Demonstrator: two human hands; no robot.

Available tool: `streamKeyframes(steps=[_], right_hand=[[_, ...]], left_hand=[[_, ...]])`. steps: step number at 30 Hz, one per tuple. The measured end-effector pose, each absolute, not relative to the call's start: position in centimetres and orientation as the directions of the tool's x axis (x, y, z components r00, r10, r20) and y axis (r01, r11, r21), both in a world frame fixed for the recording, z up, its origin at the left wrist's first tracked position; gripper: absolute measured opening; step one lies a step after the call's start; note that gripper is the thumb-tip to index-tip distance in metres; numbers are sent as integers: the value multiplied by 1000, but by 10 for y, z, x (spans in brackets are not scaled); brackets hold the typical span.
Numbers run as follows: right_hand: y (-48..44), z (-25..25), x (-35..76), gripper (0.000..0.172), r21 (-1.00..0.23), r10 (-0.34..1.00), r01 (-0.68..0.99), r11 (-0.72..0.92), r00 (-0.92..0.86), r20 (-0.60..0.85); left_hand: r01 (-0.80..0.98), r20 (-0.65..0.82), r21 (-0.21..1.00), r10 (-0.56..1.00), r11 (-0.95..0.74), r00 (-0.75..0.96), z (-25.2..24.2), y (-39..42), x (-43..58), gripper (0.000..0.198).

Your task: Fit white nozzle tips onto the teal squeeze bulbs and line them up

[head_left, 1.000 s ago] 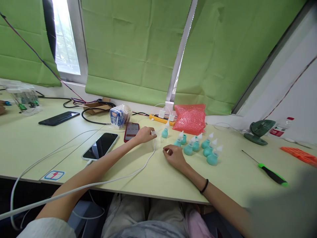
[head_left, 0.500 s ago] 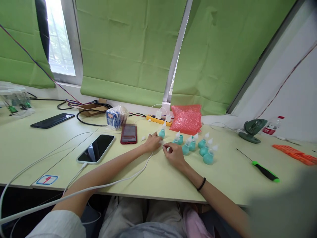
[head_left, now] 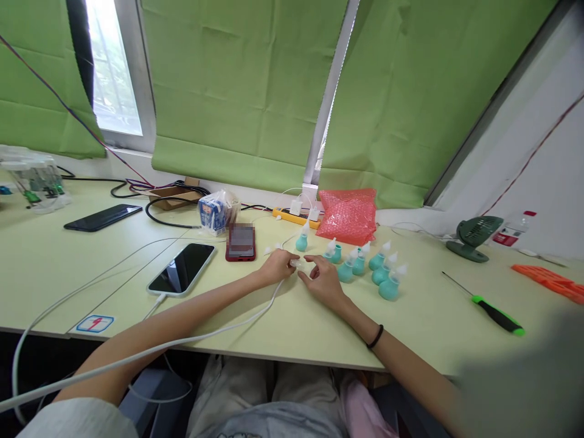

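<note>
My left hand pinches a small translucent plastic piece just above the table. Close by on the right, my right hand has thumb and index finger apart around the piece's free end; whether they touch it, I cannot tell. Behind the hands stands a teal squeeze bulb with a clear pointed nozzle. Several more teal bulbs with nozzles are grouped to the right of my right hand. Two small whitish pieces lie beyond my left hand.
Left of my hands are a red-cased phone, a charging phone and a bagged blue box. A white cable crosses over my left forearm. Rightward lie red bubble wrap, a screwdriver and a green fan.
My left hand has drawn back from beside the single teal bulb, and the translucent piece now shows in its fingers. My right thumb and index finger have spread apart. The view has shifted slightly.
</note>
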State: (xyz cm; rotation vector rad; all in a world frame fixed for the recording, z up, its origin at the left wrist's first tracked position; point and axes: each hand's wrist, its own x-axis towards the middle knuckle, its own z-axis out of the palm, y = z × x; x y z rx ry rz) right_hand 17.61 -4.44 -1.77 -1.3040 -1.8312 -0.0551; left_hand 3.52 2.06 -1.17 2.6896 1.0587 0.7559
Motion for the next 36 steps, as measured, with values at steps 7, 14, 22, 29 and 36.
streamKeyframes(steps=[7, 14, 22, 29, 36], right_hand=[[-44, -23, 175, 16, -450, 781, 718, 532, -211, 587], [-44, -15, 182, 13, -498, 772, 655, 569, -217, 597], [-46, -19, 175, 14, -659, 798, 466, 590, -213, 563], [-48, -13, 174, 18, -787, 859, 351, 507, -125, 497], [-44, -15, 176, 23, -853, 901, 300, 427, -61, 429]], left_hand=[[481, 324, 590, 736, -649, 595, -15, 3, 21, 32], [288, 230, 865, 835, -410, 500, -14, 20, 14, 40], [-143, 147, 987, 779, -75, 609, -11, 23, 8, 41], [-157, 150, 985, 777, -67, 611, -14, 25, 8, 38], [-150, 215, 976, 758, -155, 616, -12, 22, 9, 40]])
